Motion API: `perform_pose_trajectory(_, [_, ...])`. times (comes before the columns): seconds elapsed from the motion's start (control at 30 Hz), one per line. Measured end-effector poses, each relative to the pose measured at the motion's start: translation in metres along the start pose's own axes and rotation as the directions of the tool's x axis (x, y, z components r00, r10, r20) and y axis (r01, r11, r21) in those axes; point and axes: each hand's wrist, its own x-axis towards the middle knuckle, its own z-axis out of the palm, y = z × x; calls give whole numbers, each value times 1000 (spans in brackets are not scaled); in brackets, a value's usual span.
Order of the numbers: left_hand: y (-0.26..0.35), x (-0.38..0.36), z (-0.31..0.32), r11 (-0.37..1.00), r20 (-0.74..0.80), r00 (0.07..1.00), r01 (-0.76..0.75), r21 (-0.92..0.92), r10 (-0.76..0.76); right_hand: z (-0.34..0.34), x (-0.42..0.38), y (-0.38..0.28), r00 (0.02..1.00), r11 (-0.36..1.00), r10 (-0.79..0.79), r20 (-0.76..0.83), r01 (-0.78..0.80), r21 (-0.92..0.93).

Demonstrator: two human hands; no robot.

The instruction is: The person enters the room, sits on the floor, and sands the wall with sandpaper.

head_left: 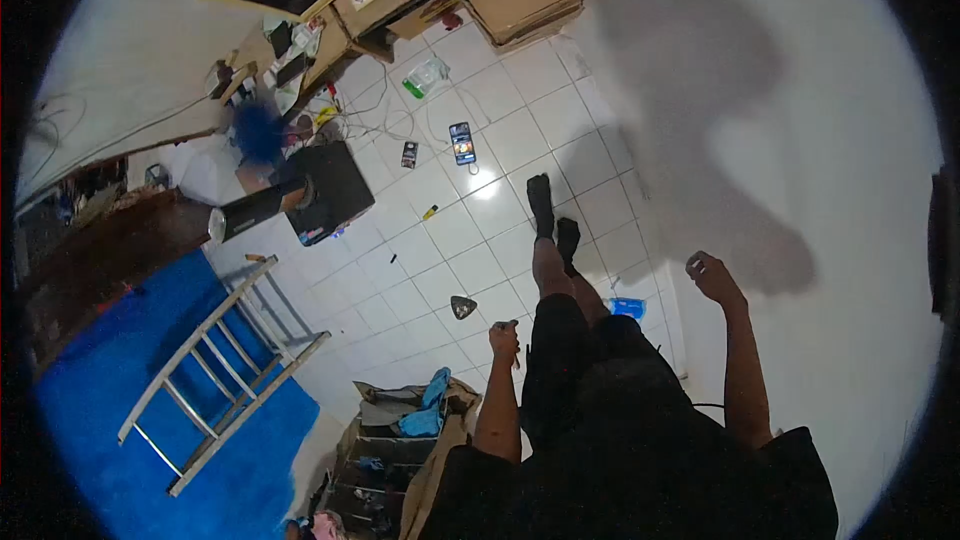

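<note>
Left hand (505, 340): fingers curled in; a thin pale sliver shows at its lower edge, whether a finger or something pinched I cannot tell.
Triangular dark object (462, 307): on the floor, near the left hand, ahead and to its left; its detail too small to read.
Right hand (712, 277): fingers loosely bent; grip unclear.
Blue packet (628, 308): left of the right hand, on the floor.
Rack (395, 438): left of the left hand, contents dark.

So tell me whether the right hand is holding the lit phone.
No, the lit phone lies on the white tiles, apart from the right hand.
</note>
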Motion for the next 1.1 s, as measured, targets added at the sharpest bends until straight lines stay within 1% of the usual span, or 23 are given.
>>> perform_pose_trajectory(0.03, [5,5,2,996,11,999,46,75,-47,-2,1,-6,1000,999,29,1,-29,39])
perform_pose_trajectory(0.13, [25,30,14,990,29,1000,-14,143,10,-13,11,-17,995,988,94,24,-96,119])
perform_pose_trajectory(0.17, [35,42,24,938,-10,997,-70,340,78,-14,17,-19,994,985,103,36,-107,132])
perform_pose_trajectory(0.2, [37,57,34,736,15,909,-347,582,417,-15,23,-20,992,982,112,49,-118,146])
perform_pose_trajectory(0.23, [57,58,45,721,89,907,-385,577,413,-14,31,-20,994,981,101,45,-107,160])
perform_pose_trajectory(0.27, [93,52,58,705,161,898,-423,569,409,-13,42,-18,995,980,87,39,-93,175])
perform_pose_trajectory(0.33, [142,45,82,618,175,907,-392,682,382,-4,58,-10,997,974,75,30,-79,212])
perform_pose_trajectory(0.37, [158,51,92,567,185,910,-380,731,371,7,70,-1,995,985,100,-10,-97,142])
perform_pose_trajectory(0.47, [188,95,115,553,163,914,-359,752,371,25,111,2,995,990,96,0,-95,100])
perform_pose_trajectory(0.5, [178,123,121,481,172,837,-453,750,520,26,124,-10,991,979,127,42,-132,156])
perform_pose_trajectory(0.6, [190,189,122,494,337,778,-606,624,529,56,180,3,987,990,-123,101,115,84])
perform_pose_trajectory(0.63, [184,226,125,536,352,794,-598,595,495,61,200,-21,994,985,74,84,-86,149])
perform_pose_trajectory(0.67, [171,255,120,532,356,793,-600,598,494,78,220,-12,998,993,-8,61,1,118])
perform_pose_trajectory(0.7, [179,272,117,528,357,788,-605,596,501,97,250,-1,994,992,-99,35,96,81])
perform_pose_trajectory(0.73, [188,295,118,522,354,780,-614,593,516,106,281,-6,980,980,-197,6,197,41])
perform_pose_trajectory(0.77, [185,317,116,402,360,762,-607,685,538,114,307,-9,991,991,-128,48,126,54])
perform_pose_trajectory(0.8, [179,342,116,402,337,844,-504,764,418,123,332,-11,989,989,-142,33,141,39])
perform_pose_trajectory(0.87, [166,388,116,184,268,820,-406,895,505,145,392,-12,982,982,-190,7,190,0])
perform_pose_trajectory(0.9, [157,407,117,272,131,850,-304,913,510,158,421,-5,974,974,-224,-32,223,-24])
perform_pose_trajectory(0.93, [141,437,123,210,-16,790,-144,967,613,167,449,-1,979,979,-204,-21,204,-16])
perform_pose_trajectory(1.0, [117,489,121,196,-89,686,-80,977,722,187,502,12,988,988,-154,-5,154,3])
perform_pose_trajectory(1.03, [111,511,118,243,-132,672,-73,967,729,199,531,40,972,970,-235,2,235,-61])
perform_pose_trajectory(1.1, [95,548,106,319,-201,647,-68,945,735,208,568,50,952,974,-225,208,220,46])
